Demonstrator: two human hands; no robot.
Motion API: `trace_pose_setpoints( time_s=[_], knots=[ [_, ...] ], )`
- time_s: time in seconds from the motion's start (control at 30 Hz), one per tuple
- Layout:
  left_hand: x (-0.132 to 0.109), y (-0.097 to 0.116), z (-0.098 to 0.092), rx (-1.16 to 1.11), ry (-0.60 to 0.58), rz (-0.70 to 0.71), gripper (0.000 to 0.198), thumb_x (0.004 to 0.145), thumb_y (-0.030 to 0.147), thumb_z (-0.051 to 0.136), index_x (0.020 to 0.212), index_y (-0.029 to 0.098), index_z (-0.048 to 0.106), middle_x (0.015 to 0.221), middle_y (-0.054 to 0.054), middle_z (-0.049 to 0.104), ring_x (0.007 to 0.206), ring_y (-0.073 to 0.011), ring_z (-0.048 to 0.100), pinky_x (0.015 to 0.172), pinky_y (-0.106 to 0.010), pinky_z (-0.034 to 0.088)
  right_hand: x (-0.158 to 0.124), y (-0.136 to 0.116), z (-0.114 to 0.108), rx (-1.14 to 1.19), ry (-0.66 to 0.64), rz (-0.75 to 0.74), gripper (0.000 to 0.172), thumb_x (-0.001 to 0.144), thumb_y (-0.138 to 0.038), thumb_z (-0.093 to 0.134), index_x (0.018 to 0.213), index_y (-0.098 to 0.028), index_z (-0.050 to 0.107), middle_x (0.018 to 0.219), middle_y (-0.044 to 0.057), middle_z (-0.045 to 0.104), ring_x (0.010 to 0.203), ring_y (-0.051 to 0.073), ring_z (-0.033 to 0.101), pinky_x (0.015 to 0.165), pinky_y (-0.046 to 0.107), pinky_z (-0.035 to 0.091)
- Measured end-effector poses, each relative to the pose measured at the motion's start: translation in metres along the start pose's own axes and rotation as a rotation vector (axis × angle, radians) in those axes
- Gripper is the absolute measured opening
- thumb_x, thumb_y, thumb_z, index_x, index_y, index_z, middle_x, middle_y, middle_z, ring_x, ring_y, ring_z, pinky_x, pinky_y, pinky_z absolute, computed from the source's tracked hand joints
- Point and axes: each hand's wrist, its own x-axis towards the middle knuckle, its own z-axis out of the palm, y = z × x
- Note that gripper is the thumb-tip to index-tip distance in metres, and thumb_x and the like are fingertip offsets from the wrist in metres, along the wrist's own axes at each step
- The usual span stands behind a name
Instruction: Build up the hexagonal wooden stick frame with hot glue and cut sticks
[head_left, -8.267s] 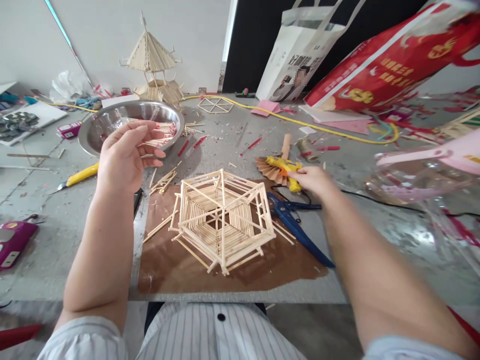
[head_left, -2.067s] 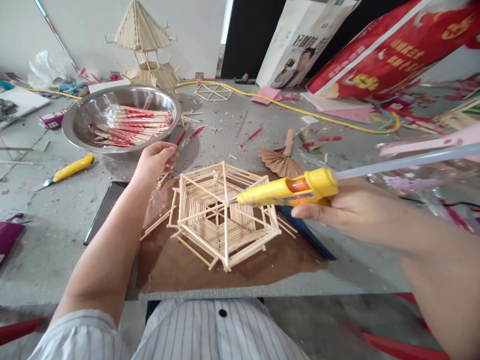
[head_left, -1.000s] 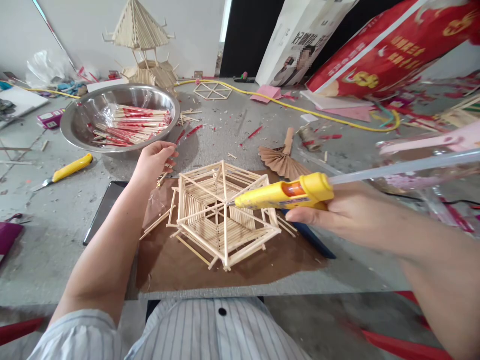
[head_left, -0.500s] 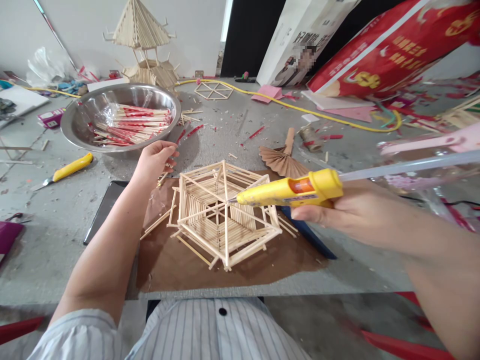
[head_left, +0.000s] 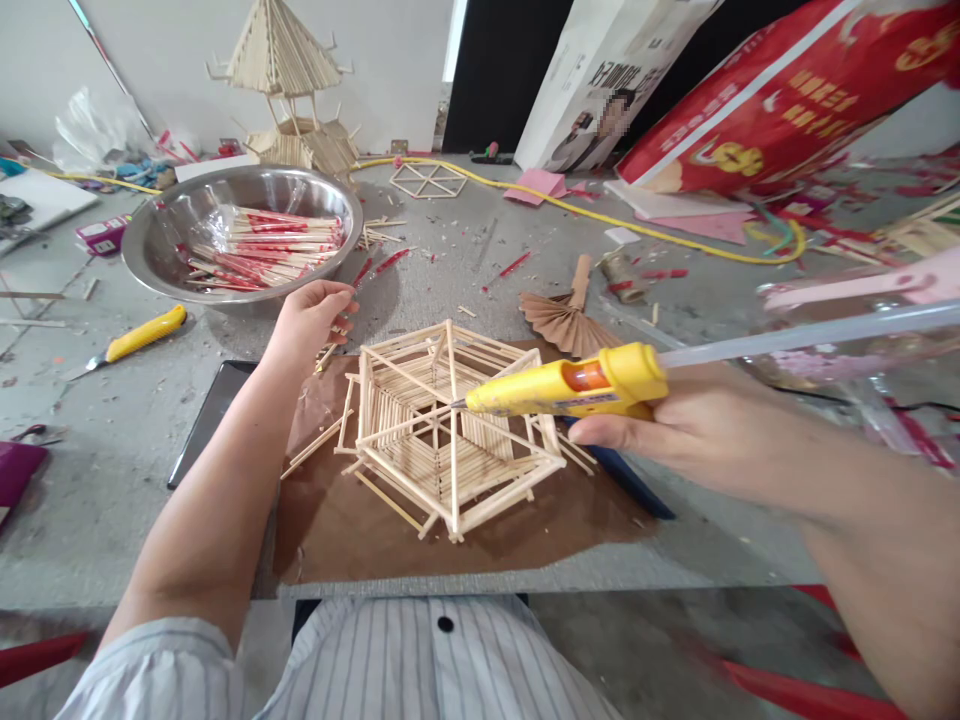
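A six-sided frame of thin wooden sticks (head_left: 405, 497) lies on a brown sheet (head_left: 337, 550), with spokes meeting at its middle. My right hand (head_left: 675, 425) is wrapped round a yellow hot glue gun (head_left: 562, 385). Its nozzle is at the spokes' meeting point, and a long clear glue stick (head_left: 810, 333) runs out of its back. Beyond the frame's left corner, by the metal bowl, is my left hand (head_left: 311, 315). Those fingers are curled together; whatever they may hold is hidden.
The steel bowl (head_left: 142, 255) contains red-tipped sticks. A yellow utility knife (head_left: 146, 332) lies at left. Behind stand a stick pagoda (head_left: 285, 60) and a flat hexagon (head_left: 427, 181). A yellow cord (head_left: 600, 212) crosses the table; a folded paper fan (head_left: 566, 320) lies beyond the glue gun.
My right hand has shifted the glue gun slightly left, bringing its nozzle closer over the spokes' centre. My left hand and the frame look practically the same.
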Motion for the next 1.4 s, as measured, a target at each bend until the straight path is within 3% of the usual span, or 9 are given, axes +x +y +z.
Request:
trace_pose_setpoints(
  time_s=[0.53,0.67,0.9,1.13,1.27,1.4],
  knots=[
    [0.0,0.001,0.0,-0.003,-0.005,0.007,0.02,0.064,0.027,0.058,0.08,0.014,0.058,0.073,-0.003,0.062,0.051,-0.0086,0.053,0.045,-0.02,0.042,-0.001,0.0,0.0,-0.075,-0.026,0.036,0.055,0.076,-0.065,0.033,0.08,-0.024,0.069,0.078,0.003,0.071,0.072,0.026,0.065,0.058,0.035,0.051],
    [0.0,0.002,0.0,-0.008,-0.003,0.006,0.02,0.064,0.026,0.058,0.08,0.014,0.058,0.073,-0.003,0.061,0.052,-0.0089,0.054,0.044,-0.02,0.042,-0.003,-0.001,-0.001,-0.048,-0.016,0.013,0.052,0.076,-0.064,0.035,0.082,-0.025,0.069,0.081,0.002,0.071,0.073,0.025,0.065,0.059,0.034,0.052],
    [0.0,0.001,0.0,0.002,-0.003,0.008,0.02,0.065,0.026,0.057,0.08,0.013,0.058,0.073,-0.003,0.06,0.052,-0.0079,0.053,0.043,-0.017,0.04,-0.005,0.005,0.0,-0.026,0.106,-0.103,0.042,0.077,-0.06,0.04,0.081,-0.029,0.069,0.07,-0.003,0.07,0.058,0.019,0.064,0.049,0.029,0.051],
    [0.001,0.0,-0.002,-0.001,-0.002,0.02,0.021,0.065,0.026,0.057,0.081,0.013,0.058,0.074,-0.004,0.061,0.052,-0.0081,0.053,0.043,-0.018,0.042,-0.002,0.009,0.001,-0.007,0.138,-0.121,0.036,0.076,-0.058,0.043,0.075,-0.03,0.066,0.064,-0.003,0.067,0.054,0.019,0.061,0.046,0.031,0.049],
    [0.001,0.0,-0.003,-0.005,0.0,0.035,0.021,0.065,0.027,0.057,0.081,0.013,0.058,0.075,-0.004,0.061,0.051,-0.0077,0.053,0.043,-0.017,0.041,-0.001,0.015,-0.003,0.064,0.155,-0.033,0.041,0.072,-0.064,0.043,0.069,-0.029,0.064,0.061,0.0,0.064,0.052,0.019,0.058,0.048,0.033,0.048],
    [0.0,0.003,-0.003,-0.004,-0.002,0.031,0.019,0.065,0.026,0.057,0.08,0.013,0.058,0.075,-0.004,0.062,0.051,-0.0075,0.053,0.043,-0.017,0.041,0.0,0.038,-0.006,0.229,0.162,0.215,0.053,0.065,-0.073,0.043,0.05,-0.023,0.054,0.045,0.002,0.054,0.036,0.013,0.047,0.035,0.028,0.038]
  ],
)
